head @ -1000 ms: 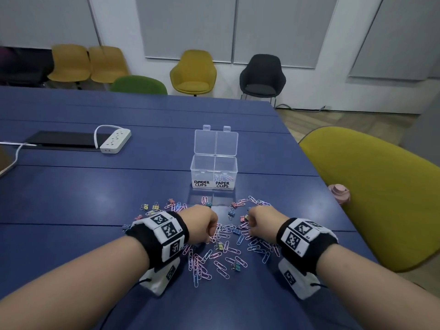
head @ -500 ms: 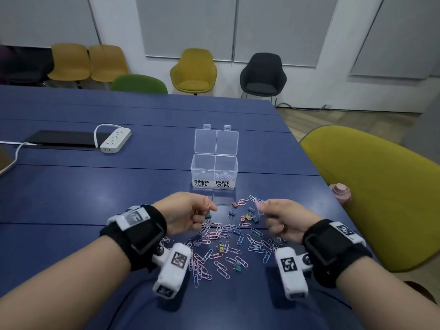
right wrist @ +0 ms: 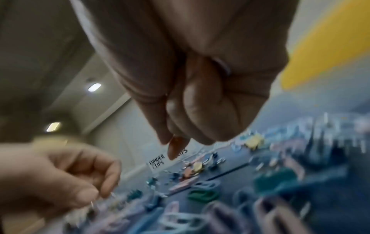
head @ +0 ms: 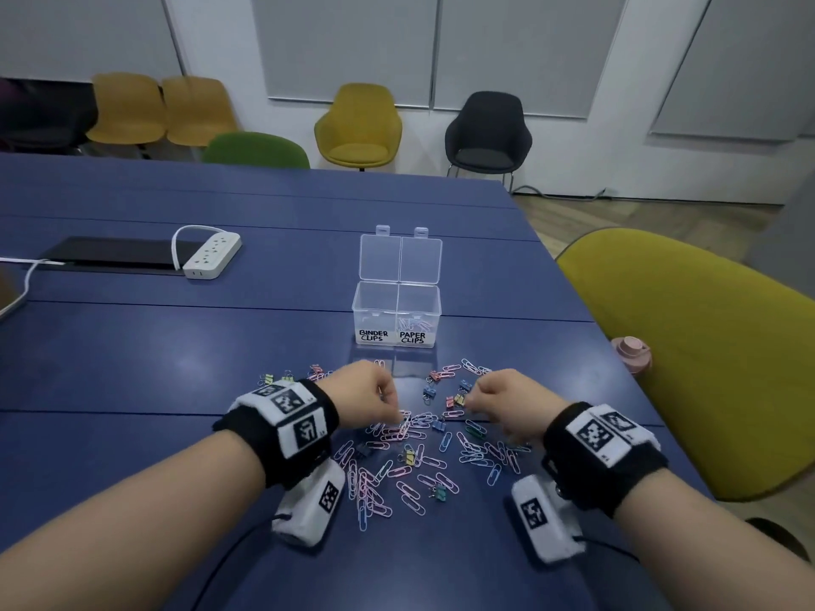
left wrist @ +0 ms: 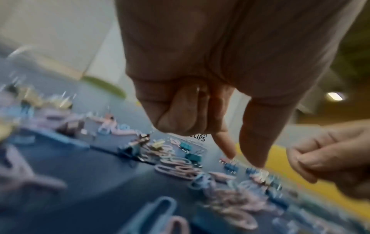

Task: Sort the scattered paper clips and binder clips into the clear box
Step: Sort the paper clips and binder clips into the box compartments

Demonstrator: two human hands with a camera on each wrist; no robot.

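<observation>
Paper clips (head: 399,467) and binder clips (head: 454,399) lie scattered on the blue table (head: 132,368), on the near side of the clear box (head: 396,317).

Left hand (head: 368,399): low over the pile's left part, on the box's near side. Fingers curled under, forefinger and thumb reaching down toward the clips. Wrist view too blurred to show whether anything is pinched: cannot tell.

Right hand (head: 507,401): same posture over the pile's right part, near a knot of binder clips. Fingers bunched, tips together. Whether a clip is held, cannot tell.

Box: lid up, two compartments labelled BINDER CLIPS and PAPER CLIPS. A few paper clips already in the right-hand one; the left looks empty. Most of the pile unsorted.

Risks, as I judge them:
- Clips are tangled and overlapping; a pinch may lift several linked ones, or a mixed pair, and the wrong kind lands in a compartment.
- Thin wire lies flat on the table, so fingertips may slip off.
- Compartments adjoin; a careless drop could cross the divider.
- Both hands work close together and could jostle each other.
</observation>
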